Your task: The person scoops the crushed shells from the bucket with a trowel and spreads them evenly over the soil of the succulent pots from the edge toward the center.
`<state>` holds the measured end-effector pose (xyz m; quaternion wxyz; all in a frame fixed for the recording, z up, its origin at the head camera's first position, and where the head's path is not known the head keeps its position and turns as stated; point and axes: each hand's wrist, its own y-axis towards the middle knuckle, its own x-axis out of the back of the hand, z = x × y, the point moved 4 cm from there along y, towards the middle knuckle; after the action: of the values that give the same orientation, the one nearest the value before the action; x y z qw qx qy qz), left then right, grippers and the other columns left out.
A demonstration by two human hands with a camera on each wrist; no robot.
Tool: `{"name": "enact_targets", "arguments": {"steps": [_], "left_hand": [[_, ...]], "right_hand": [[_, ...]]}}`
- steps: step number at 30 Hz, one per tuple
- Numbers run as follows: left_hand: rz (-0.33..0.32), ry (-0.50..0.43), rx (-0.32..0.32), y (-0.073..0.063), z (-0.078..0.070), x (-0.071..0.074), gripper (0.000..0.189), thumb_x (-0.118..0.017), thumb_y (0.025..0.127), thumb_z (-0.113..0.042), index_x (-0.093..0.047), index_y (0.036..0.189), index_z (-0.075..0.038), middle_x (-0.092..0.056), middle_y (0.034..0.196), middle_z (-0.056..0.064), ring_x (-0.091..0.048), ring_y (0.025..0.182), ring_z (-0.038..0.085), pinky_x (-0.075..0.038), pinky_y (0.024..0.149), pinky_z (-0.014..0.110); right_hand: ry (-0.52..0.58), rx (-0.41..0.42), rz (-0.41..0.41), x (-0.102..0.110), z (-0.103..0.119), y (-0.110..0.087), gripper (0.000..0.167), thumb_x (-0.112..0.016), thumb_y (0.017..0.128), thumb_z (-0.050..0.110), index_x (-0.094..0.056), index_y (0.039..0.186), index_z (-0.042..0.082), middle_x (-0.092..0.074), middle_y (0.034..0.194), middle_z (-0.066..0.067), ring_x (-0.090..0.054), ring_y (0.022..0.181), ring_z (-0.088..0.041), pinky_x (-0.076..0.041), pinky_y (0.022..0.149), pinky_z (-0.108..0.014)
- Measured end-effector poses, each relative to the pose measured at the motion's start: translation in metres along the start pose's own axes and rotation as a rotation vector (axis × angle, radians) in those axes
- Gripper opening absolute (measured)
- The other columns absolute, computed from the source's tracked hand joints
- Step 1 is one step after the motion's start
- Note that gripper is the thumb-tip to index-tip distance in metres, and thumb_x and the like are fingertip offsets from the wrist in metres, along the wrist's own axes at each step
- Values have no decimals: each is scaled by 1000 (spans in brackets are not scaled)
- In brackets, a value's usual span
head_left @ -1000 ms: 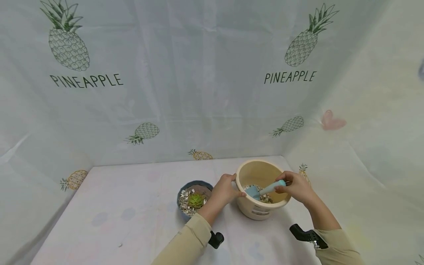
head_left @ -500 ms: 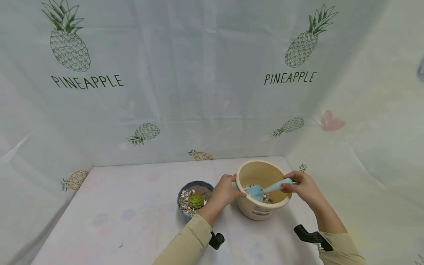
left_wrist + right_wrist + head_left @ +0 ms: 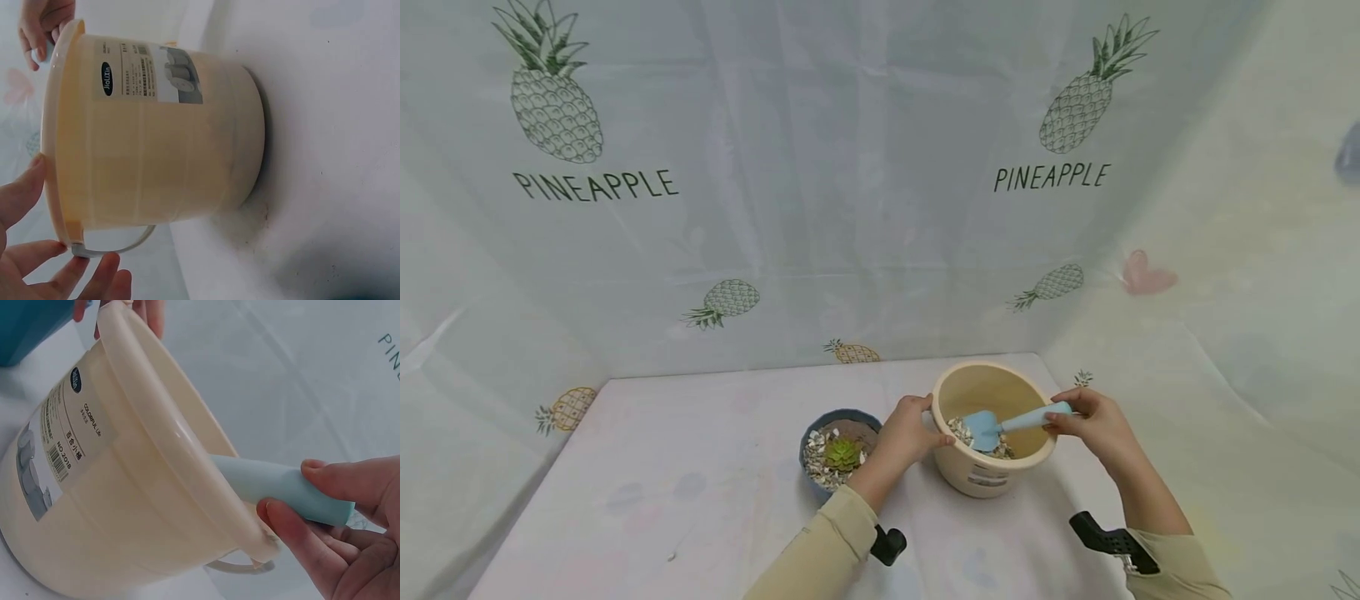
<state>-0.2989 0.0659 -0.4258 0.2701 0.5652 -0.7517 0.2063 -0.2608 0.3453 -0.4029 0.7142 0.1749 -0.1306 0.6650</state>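
A cream plastic bucket [image 3: 977,475] stands on the table with whitish pebbles [image 3: 960,431] in its bottom. My left hand [image 3: 912,432] grips its rim from the left. In the left wrist view, the thumb presses the rim and the fingers lie by the handle pivot. My right hand [image 3: 1090,423] pinches the end of a light blue hand trowel [image 3: 1030,418] between thumb and fingers at the right rim. The trowel's blade lies among the pebbles inside. From the right wrist view, only the handle [image 3: 275,484] shows, the blade being hidden behind the bucket wall.
Just left of the left hand is a blue pot [image 3: 808,479] with a green succulent [image 3: 844,453], white stones and brown soil. The left forearm partly covers it. A pale cloth covers the table [image 3: 700,500], and printed curtains [image 3: 850,167] rise behind and at the sides.
My right hand has moved slightly right, drawing the trowel's handle toward the right rim, and the blade shows more within the bucket. The left hand keeps its hold on the rim.
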Motion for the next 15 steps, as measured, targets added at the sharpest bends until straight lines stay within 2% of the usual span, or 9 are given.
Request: {"name": "enact_targets", "arguments": {"steps": [8, 15], "left_hand": [[-21, 10, -27, -2, -2, 1, 75, -86, 75, -27, -55, 137, -2, -54, 135, 19, -51, 125, 35, -43, 99, 51], [-25, 16, -5, -4, -2, 4, 70, -86, 75, -26, -57, 137, -7, -55, 136, 14, -50, 126, 34, -42, 99, 52]], "right_hand": [[19, 23, -27, 5, 4, -6, 40, -69, 92, 12, -51, 119, -13, -63, 105, -17, -71, 81, -19, -55, 76, -26], [76, 60, -70, 10, 5, -10, 36, -68, 93, 14, -53, 116, -9, -65, 101, -6, -71, 81, -15, -55, 77, -25]]}}
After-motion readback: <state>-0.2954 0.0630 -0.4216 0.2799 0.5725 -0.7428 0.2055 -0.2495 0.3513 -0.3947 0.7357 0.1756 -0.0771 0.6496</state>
